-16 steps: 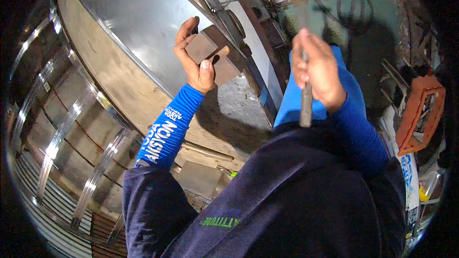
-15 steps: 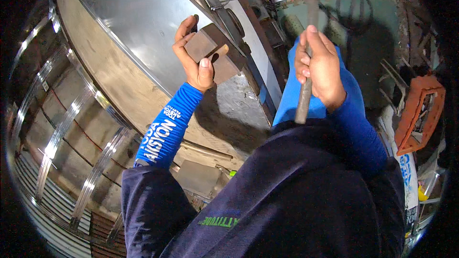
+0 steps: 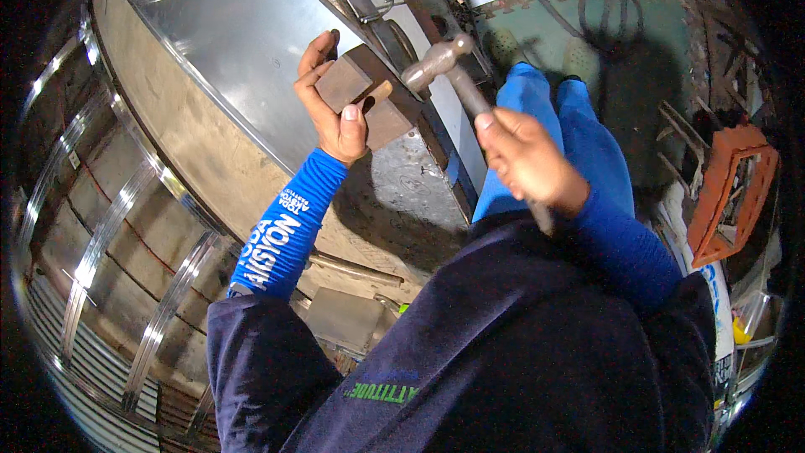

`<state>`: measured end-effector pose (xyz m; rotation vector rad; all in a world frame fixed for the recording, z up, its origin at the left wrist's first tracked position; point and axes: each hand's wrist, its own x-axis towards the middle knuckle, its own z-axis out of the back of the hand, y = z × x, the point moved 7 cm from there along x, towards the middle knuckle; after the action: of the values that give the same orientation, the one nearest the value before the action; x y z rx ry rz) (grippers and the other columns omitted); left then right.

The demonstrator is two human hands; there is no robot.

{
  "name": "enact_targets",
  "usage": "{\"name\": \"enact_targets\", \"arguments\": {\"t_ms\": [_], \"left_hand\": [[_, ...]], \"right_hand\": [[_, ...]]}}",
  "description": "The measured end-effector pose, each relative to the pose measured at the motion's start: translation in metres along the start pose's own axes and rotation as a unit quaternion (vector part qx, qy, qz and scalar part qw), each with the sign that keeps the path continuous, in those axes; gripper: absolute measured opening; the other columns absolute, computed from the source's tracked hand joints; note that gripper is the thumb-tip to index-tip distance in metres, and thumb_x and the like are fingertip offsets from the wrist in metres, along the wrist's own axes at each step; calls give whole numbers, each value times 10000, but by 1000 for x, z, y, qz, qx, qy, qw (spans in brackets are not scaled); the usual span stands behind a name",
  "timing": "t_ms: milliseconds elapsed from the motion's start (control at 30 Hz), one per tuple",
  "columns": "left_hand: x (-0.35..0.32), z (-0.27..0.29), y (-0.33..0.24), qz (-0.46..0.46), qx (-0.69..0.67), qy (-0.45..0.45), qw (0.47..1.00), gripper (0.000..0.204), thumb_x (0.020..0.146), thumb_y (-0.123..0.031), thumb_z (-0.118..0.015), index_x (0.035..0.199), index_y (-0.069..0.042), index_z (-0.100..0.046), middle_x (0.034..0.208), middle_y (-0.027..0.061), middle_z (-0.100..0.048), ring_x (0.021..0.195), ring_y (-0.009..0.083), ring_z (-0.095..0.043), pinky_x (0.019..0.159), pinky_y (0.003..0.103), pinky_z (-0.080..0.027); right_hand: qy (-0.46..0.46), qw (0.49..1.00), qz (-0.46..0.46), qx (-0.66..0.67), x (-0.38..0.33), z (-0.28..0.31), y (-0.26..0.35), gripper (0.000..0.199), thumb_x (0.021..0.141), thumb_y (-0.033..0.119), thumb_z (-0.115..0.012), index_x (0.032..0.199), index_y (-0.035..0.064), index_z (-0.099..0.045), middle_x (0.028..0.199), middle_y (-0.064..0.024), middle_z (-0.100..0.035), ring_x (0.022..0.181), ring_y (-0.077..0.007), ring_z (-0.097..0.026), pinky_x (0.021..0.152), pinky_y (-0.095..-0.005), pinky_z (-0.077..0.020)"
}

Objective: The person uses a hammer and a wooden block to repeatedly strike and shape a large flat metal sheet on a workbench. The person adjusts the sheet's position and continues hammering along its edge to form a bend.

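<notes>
My left hand [image 3: 335,130] grips a brown wooden hand plane [image 3: 341,86], thumb on the near side and fingers round the far side. A light wedge [image 3: 379,94] pokes out of its slot, beside a dark rounded opening. The plane is tilted above the corner of a workbench [image 3: 394,193]. In my right hand [image 3: 537,159] is a ball-peen hammer [image 3: 474,92], fingers closed round its handle, blurred by motion. Its head is near the plane's right side; whether they touch I cannot tell.
A shiny metal sheet [image 3: 218,33] lies on the bench. Metal parts and a white strip [image 3: 457,113] run along its right side. An orange-red metal frame [image 3: 734,197] stands at the right. Bright metal channels [image 3: 101,252] line the left. A cable loop [image 3: 620,13] lies at the back.
The hammer has swung left and down, its head now near the plane. My right hand has moved with it. My left hand and the plane have barely shifted.
</notes>
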<state>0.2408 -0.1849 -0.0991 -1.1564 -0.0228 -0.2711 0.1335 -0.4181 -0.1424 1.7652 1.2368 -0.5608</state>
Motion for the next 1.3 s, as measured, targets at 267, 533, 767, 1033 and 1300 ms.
{"name": "enact_targets", "arguments": {"t_ms": [267, 533, 767, 1033, 1300], "left_hand": [[3, 1, -3, -10, -2, 6, 1000, 598, 962, -499, -520, 1267, -12, -355, 1507, 291, -350, 1418, 427, -388, 1197, 547, -277], [4, -4, -2, -11, 2, -5, 1000, 587, 959, -480, -516, 1263, -2, -362, 1504, 294, -359, 1406, 419, -403, 1189, 542, -286], [4, 2, -4, -2, 9, -13, 1000, 589, 942, -462, -529, 1261, 7, -370, 1497, 300, -362, 1402, 414, -408, 1189, 535, -289], [19, 4, -17, 5, 79, -16, 997, 635, 892, -449, -577, 1280, 32, -434, 1406, 251, -429, 1349, 392, -445, 1139, 512, -336], [21, 3, -27, 6, 126, -8, 992, 703, 921, -540, -526, 1337, 21, -451, 1404, 211, -452, 1347, 354, -428, 1165, 478, -287]], "right_hand": [[-51, 997, 49, -33, -8, 2, 7, 418, 1077, 438, -465, 819, 110, -497, 587, 0, -486, 384, -104, -436, 332, -284, -357], [-131, 976, 14, 171, -21, 21, -12, 348, 1077, 403, -488, 868, 125, -471, 578, 2, -441, 359, -110, -384, 321, -282, -333], [-65, 995, -1, 81, -20, 18, 18, 306, 1032, 351, -602, 870, 126, -471, 592, 13, -455, 368, -89, -405, 320, -273, -336], [-200, 911, 284, -221, 25, 6, 77, 395, 845, 322, -831, 838, 46, -547, 670, -77, -574, 631, -208, -613, 594, -381, -494], [-183, 917, 282, -214, 64, -28, 97, 364, 852, 296, -809, 858, 22, -569, 765, -165, -631, 719, -299, -644, 670, -432, -501]]}}
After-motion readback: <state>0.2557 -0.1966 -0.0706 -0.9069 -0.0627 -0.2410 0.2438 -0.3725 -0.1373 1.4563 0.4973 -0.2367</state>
